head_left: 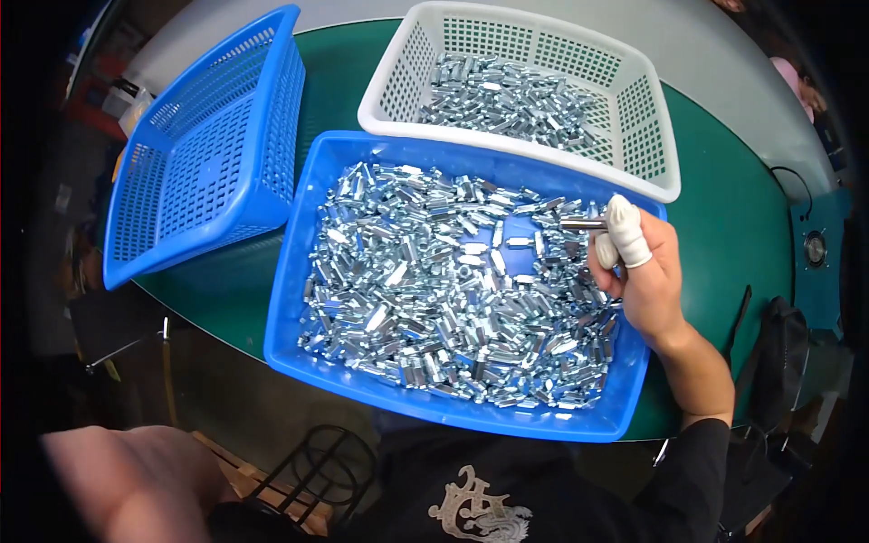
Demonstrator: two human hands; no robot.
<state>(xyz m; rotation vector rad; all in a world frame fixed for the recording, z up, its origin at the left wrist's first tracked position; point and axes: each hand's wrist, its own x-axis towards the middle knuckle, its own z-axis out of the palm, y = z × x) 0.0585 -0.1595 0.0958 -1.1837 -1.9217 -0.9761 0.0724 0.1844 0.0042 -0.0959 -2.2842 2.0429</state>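
Blurred left hand at seven o'clock — grip cannot be told; right hand at three o'clock pinches a metal standoff over the blue tray of standoffs

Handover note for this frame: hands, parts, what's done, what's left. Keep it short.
Right hand: pinching one metal standoff between white-cotted fingertips, above the blue tray's right end.
Left hand: low at the near-left edge, blurred, off the table; whether it holds anything cannot be told.
Blue tray: full of loose standoffs.
White basket: behind the tray, partly filled with similar parts.
Blue basket: far left, looks empty.
Left: most of the tray's pile.
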